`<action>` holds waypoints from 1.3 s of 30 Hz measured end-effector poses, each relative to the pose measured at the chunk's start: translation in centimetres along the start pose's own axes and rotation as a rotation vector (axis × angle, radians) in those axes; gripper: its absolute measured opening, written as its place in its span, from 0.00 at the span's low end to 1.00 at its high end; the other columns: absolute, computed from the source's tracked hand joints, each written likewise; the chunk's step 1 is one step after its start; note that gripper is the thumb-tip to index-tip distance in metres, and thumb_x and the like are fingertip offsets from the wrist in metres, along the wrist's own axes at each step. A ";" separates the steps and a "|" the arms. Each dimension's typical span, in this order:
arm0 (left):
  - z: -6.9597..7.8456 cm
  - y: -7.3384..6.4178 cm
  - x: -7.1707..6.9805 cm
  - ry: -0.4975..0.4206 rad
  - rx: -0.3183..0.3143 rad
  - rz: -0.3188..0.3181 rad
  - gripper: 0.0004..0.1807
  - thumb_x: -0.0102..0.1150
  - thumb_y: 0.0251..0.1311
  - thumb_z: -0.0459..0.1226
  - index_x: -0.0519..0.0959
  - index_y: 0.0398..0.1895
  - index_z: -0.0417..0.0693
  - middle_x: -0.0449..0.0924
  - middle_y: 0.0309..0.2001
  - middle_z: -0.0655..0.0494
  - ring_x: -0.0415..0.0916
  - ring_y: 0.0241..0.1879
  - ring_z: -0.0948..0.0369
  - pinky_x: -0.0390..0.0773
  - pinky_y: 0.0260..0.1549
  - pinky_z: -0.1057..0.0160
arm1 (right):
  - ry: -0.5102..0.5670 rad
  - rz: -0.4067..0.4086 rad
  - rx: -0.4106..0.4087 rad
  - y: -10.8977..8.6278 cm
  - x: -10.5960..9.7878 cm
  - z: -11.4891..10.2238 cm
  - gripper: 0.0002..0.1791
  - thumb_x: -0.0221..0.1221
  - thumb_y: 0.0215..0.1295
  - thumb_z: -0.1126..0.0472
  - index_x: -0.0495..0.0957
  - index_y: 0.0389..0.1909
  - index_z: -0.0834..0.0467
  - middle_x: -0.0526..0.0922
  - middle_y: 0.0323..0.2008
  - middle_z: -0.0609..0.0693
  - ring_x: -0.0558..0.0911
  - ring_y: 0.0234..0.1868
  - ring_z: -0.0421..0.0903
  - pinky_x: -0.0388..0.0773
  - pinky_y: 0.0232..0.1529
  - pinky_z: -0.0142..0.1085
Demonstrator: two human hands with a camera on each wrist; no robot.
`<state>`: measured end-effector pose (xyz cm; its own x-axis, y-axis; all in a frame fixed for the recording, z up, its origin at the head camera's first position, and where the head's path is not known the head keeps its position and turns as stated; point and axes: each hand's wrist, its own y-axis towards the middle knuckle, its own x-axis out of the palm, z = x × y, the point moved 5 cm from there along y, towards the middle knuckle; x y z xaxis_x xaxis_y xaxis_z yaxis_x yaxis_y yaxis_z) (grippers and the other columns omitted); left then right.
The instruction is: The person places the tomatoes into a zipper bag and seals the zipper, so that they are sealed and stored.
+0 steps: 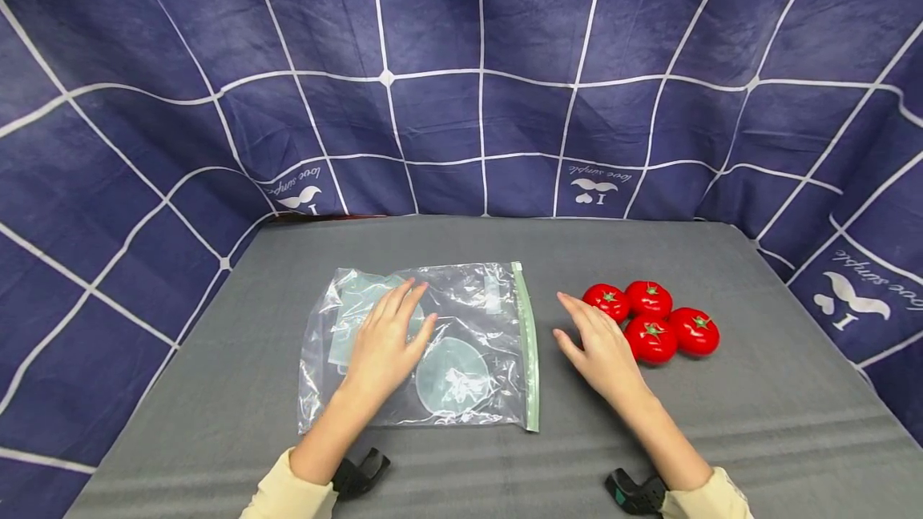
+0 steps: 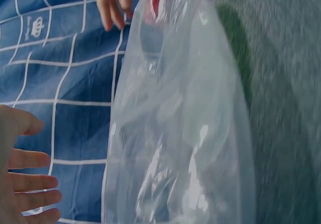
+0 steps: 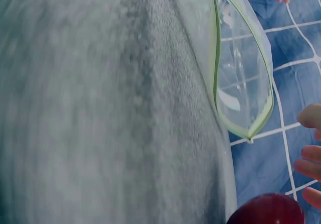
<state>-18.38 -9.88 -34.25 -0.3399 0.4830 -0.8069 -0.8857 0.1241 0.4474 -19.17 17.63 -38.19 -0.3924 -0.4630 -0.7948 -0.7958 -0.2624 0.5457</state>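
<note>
A clear zip bag with a green zip edge lies flat on the grey table, its mouth facing right. Over its left half hovers my left hand, fingers spread and holding nothing; the left wrist view shows the hand apart from the bag. My right hand is just left of several red tomatoes, its fingers extended and nothing in them. In the right wrist view the bag's mouth gapes a little, and one tomato shows at the bottom.
Grey cloth covers the table. A blue curtain with white grid lines hangs behind it and along both sides. Black straps with camera mounts sit at both wrists.
</note>
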 end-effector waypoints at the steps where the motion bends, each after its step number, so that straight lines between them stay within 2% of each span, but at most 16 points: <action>1: 0.3 0.0 0.2 -0.009 0.009 -0.005 0.24 0.52 0.59 0.47 0.70 0.59 0.50 0.68 0.61 0.51 0.66 0.60 0.50 0.69 0.55 0.48 | 0.009 -0.009 0.008 0.0 0.1 -0.1 0.31 0.63 0.52 0.59 0.68 0.59 0.59 0.76 0.54 0.55 0.75 0.53 0.53 0.68 0.56 0.50; 5: 1.1 -0.1 1.1 -0.034 0.039 -0.029 0.25 0.52 0.59 0.47 0.69 0.59 0.50 0.68 0.61 0.49 0.66 0.60 0.50 0.69 0.55 0.48 | 0.065 -0.056 0.069 0.1 0.7 -0.5 0.31 0.62 0.54 0.59 0.67 0.60 0.59 0.75 0.55 0.57 0.76 0.53 0.54 0.72 0.53 0.50; 10: 1.6 0.1 2.0 -0.030 0.039 -0.046 0.25 0.52 0.59 0.47 0.69 0.60 0.49 0.68 0.61 0.49 0.66 0.60 0.49 0.68 0.57 0.49 | 0.120 -0.130 0.170 -0.2 1.8 -0.7 0.32 0.60 0.56 0.57 0.64 0.63 0.57 0.73 0.57 0.57 0.77 0.53 0.53 0.74 0.50 0.49; 13: 2.1 0.2 2.6 -0.044 0.050 -0.072 0.25 0.50 0.60 0.47 0.68 0.60 0.49 0.68 0.61 0.49 0.65 0.60 0.49 0.68 0.58 0.49 | 0.145 -0.156 0.204 -0.3 2.3 -0.7 0.33 0.60 0.57 0.56 0.63 0.64 0.57 0.73 0.56 0.56 0.77 0.52 0.51 0.74 0.50 0.49; 19: 3.6 0.0 4.1 -0.054 0.099 -0.121 0.26 0.48 0.61 0.49 0.68 0.60 0.49 0.67 0.61 0.49 0.65 0.61 0.50 0.65 0.60 0.51 | 0.202 -0.153 0.218 -0.4 2.9 -0.9 0.29 0.58 0.58 0.58 0.66 0.62 0.58 0.77 0.50 0.55 0.79 0.47 0.49 0.75 0.47 0.47; 26: 4.8 -0.5 5.6 -0.024 0.172 -0.121 0.25 0.48 0.60 0.49 0.69 0.58 0.49 0.69 0.60 0.50 0.66 0.60 0.52 0.64 0.61 0.53 | 0.236 -0.134 0.229 -0.6 3.6 -1.2 0.25 0.54 0.55 0.68 0.71 0.57 0.56 0.81 0.44 0.51 0.81 0.44 0.45 0.77 0.44 0.43; 30: 5.3 -0.7 6.5 0.020 0.194 -0.136 0.27 0.47 0.60 0.52 0.69 0.59 0.50 0.69 0.60 0.52 0.66 0.60 0.54 0.63 0.61 0.53 | 0.263 -0.151 0.247 -0.7 4.1 -1.6 0.23 0.56 0.57 0.65 0.72 0.56 0.56 0.81 0.45 0.50 0.81 0.44 0.44 0.77 0.45 0.43; 35: 5.3 -0.7 7.2 0.043 0.150 -0.189 0.33 0.44 0.58 0.59 0.65 0.62 0.52 0.68 0.61 0.53 0.64 0.61 0.56 0.63 0.60 0.53 | 0.374 -0.156 0.269 -0.7 4.4 -2.0 0.24 0.58 0.59 0.59 0.71 0.57 0.57 0.80 0.48 0.52 0.81 0.46 0.46 0.76 0.48 0.43; 39: 5.3 -0.7 7.6 0.001 0.096 -0.224 0.38 0.43 0.55 0.63 0.62 0.64 0.53 0.66 0.63 0.54 0.62 0.63 0.56 0.62 0.61 0.51 | 0.428 -0.114 0.242 -0.5 4.5 -2.5 0.24 0.59 0.58 0.62 0.70 0.57 0.58 0.79 0.50 0.54 0.81 0.46 0.47 0.77 0.48 0.43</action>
<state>-18.69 -1.71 -38.60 -0.1382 0.4336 -0.8905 -0.9049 0.3102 0.2915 -19.38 13.55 -41.36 -0.1127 -0.7617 -0.6380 -0.9267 -0.1510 0.3440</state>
